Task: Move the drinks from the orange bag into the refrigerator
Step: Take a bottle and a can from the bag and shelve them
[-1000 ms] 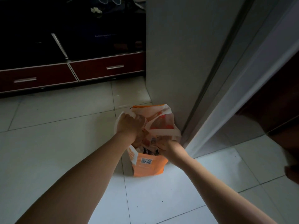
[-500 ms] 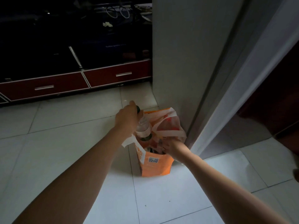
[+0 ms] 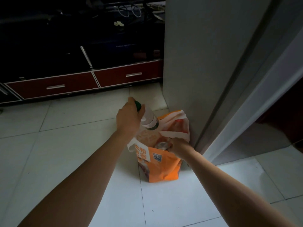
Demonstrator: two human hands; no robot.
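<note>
An orange bag [image 3: 161,167] with white handles stands on the tiled floor against the grey refrigerator [image 3: 205,63]. My left hand [image 3: 129,116] grips the neck of a clear bottle [image 3: 150,121] with a green cap, lifted halfway out of the bag's mouth and tilted. My right hand [image 3: 179,147] is closed on a silver-topped can [image 3: 162,145] at the bag's near rim; the can's body is hidden inside the bag. The refrigerator door [image 3: 262,95] stands ajar to the right.
A low cabinet with two red drawers [image 3: 127,74] runs along the back wall, dark shelves with cables above it. Pale floor tiles [image 3: 65,145] stretch left and in front of the bag. A dark opening shows beyond the door at the right.
My left hand has pulled the bottle up out of the bag. My right hand has come up to the bag's rim with a can now showing in it.
</note>
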